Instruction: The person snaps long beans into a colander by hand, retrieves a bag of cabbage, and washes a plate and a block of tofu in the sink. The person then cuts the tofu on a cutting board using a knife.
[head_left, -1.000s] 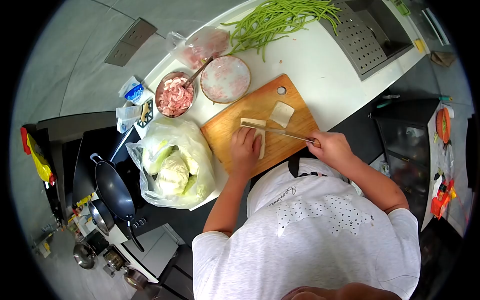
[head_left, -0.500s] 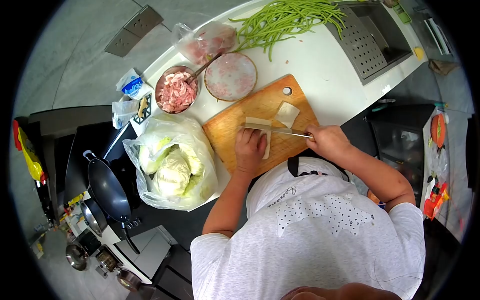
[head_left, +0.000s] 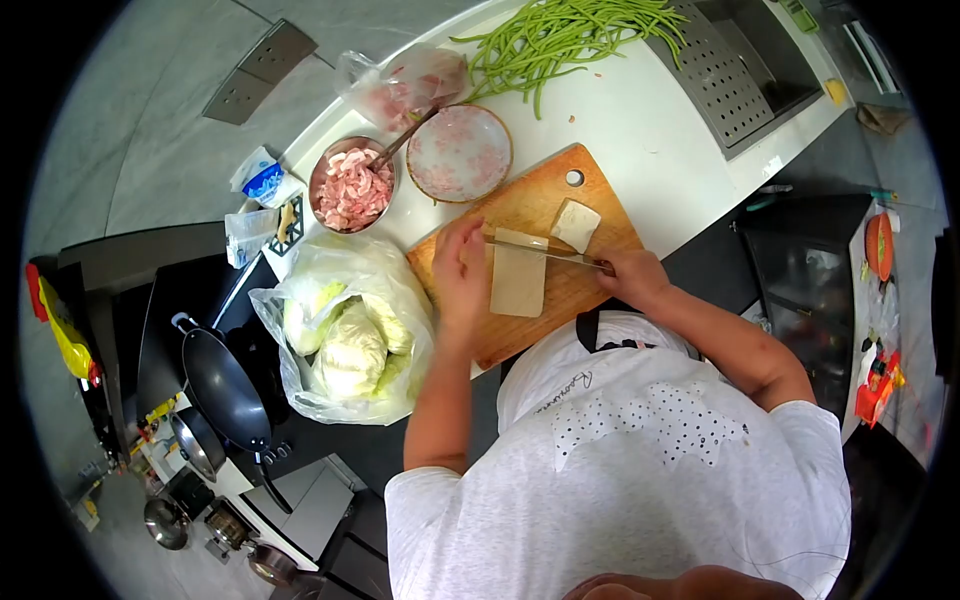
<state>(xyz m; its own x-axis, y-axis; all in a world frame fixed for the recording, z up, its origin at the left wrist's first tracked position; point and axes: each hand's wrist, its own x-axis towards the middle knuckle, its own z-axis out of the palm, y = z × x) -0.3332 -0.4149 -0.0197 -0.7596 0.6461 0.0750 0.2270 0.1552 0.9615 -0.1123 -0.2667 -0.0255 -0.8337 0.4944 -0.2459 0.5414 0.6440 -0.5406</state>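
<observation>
My right hand (head_left: 636,280) grips the handle of a knife (head_left: 560,256). Its narrow blade lies across the upper part of a pale slab that looks like tofu (head_left: 518,285), on the wooden cutting board (head_left: 590,290). A smaller squarish piece of tofu (head_left: 576,226) rests just above the blade. Raised at the slab's left, near the board's left edge, is my left hand (head_left: 460,275); it is slightly blurred, its fingers loosely bent and apart, holding nothing.
Behind the board stand a patterned plate (head_left: 460,155) and a metal bowl of sliced meat (head_left: 352,188). Bagged cabbage (head_left: 350,345) sits left, near a wok (head_left: 222,388). Green beans (head_left: 580,40) lie at the back, beside the sink (head_left: 765,60).
My left hand has lifted off the tofu slab and moved left and up, uncovering it. My right hand and the knife have shifted slightly left.
</observation>
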